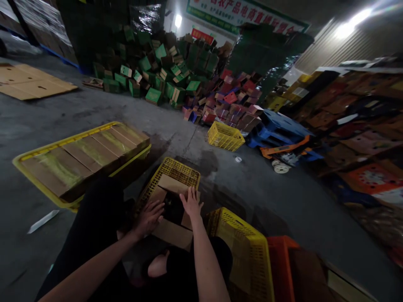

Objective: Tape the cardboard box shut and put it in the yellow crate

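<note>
carton (174, 233), plain brown, open-topped

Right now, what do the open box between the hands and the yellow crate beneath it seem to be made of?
Box: most likely cardboard, plain brown and matte; its thin, stiff flaps, folded outward, suggest it.
Yellow crate: probably moulded plastic; the regular grid of openings points that way. The dim light leaves its finish, glossy or dull, hard to tell.

Bare forearms (206, 256), bare fingers (189, 193), dark legwear (94, 222) over both knees
</note>
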Motion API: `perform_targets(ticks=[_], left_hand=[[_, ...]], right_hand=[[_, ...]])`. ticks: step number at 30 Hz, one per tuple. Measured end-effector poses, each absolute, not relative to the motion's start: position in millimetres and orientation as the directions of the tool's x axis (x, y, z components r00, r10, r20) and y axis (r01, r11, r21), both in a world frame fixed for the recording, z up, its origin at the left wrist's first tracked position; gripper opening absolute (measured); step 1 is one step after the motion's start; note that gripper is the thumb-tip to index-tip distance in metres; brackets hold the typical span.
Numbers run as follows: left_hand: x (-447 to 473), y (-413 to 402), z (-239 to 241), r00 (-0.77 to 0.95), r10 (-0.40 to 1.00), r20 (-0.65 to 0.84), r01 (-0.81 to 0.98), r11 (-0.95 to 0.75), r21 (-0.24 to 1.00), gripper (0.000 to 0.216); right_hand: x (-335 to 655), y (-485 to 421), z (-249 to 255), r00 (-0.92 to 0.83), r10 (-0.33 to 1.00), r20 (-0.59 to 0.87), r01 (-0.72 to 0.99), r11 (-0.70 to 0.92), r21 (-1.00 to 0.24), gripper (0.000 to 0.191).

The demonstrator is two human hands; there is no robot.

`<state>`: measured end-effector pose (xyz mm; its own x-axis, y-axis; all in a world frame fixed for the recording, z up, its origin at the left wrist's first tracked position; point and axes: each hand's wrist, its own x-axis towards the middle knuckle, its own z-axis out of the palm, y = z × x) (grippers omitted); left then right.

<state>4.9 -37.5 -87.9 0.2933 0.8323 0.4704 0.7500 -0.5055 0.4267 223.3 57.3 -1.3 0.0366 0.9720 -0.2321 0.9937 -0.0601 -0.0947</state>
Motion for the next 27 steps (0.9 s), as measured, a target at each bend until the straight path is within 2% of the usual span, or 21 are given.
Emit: perform_targets(ticks=[3,5,14,19,24,27], left_hand=[[6,-36,-86,0.288,0.844,0.452,0.762,-0.488,0.426,0.032],[5,-35,-82,0.303,0.849,0.432,0.767,-0.487,0.419,0.031],[16,-32,-53,0.359,0.867,0.346,0.782,-0.482,0.394,0.038],[58,-12,-49,0.475,0.837,0.271,0.722,-0.547,0.424,0.043],[77,-1,-61,0.437,0.894,0.096,0.808,-0.437,0.395,0.055],[75,-6,-68,0.41,0.904,0.123,0.831,-0.426,0.358,0.068]], right_hand=[[226,56,-6,0.011,0.963,-0.27,0.999,-0.024,-0.047,0.107],[226,54,-9,0.008,0.967,-0.254,1.0,-0.011,-0.012,0.115],[225,54,-12,0.005,0.968,-0.25,1.0,-0.003,0.009,0.111],[228,54,-20,-0.007,0.981,-0.194,0.999,0.015,0.036,0.108],[230,53,-23,-0.011,0.984,-0.179,1.0,0.013,0.011,0.106],[230,52,-22,-0.003,0.982,-0.191,1.0,0.002,-0.006,0.11]])
